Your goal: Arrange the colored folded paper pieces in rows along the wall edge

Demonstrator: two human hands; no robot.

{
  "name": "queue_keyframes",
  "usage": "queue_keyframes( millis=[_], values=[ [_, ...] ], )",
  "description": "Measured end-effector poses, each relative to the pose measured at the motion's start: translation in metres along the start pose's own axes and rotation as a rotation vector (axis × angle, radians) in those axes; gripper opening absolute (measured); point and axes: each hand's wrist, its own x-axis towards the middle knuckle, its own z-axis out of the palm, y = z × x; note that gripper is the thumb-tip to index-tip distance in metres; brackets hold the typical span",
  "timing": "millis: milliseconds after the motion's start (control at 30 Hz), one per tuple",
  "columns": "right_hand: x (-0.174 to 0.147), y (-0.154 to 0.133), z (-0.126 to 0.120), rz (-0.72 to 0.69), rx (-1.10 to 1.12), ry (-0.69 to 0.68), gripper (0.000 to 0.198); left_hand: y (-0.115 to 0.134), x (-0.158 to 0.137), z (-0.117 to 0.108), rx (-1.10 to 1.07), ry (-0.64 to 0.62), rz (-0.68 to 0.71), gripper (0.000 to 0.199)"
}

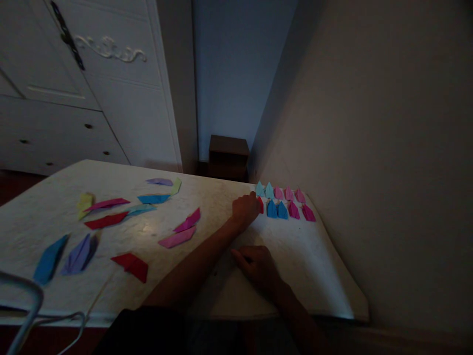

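My left hand (pixel 245 211) reaches across the table, its fingers closed at a small red folded paper piece (pixel 260 205) that they partly hide. This piece stands at the left end of the front row, beside a blue folded paper piece (pixel 272 209). Behind it is a row with light blue pieces (pixel 269 190) and pink pieces (pixel 288 194); magenta ones (pixel 308 212) end the front row on the right. Closer to me, my right hand (pixel 259 266) rests on the table with curled fingers, and no object shows in it.
Several long folded papers lie scattered on the left of the white table (pixel 218 197), among them a red one (pixel 133 266), a purple one (pixel 77 257) and a pink one (pixel 178 237). A white cable (pixel 79 328) hangs at the front left. The wall (pixel 369 148) borders the right side.
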Motion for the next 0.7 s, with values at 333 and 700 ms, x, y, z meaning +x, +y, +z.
queue_keyframes(
  millis=[333, 700],
  values=[
    [0.001, 0.003, -0.001, 0.067, 0.101, 0.004, 0.050, -0.007, -0.047, -0.029, 0.001, -0.021, 0.078, 0.030],
    [-0.004, -0.006, -0.004, 0.144, 0.128, -0.005, 0.050, -0.085, -0.143, -0.066, -0.004, 0.010, 0.079, 0.023]
  ],
)
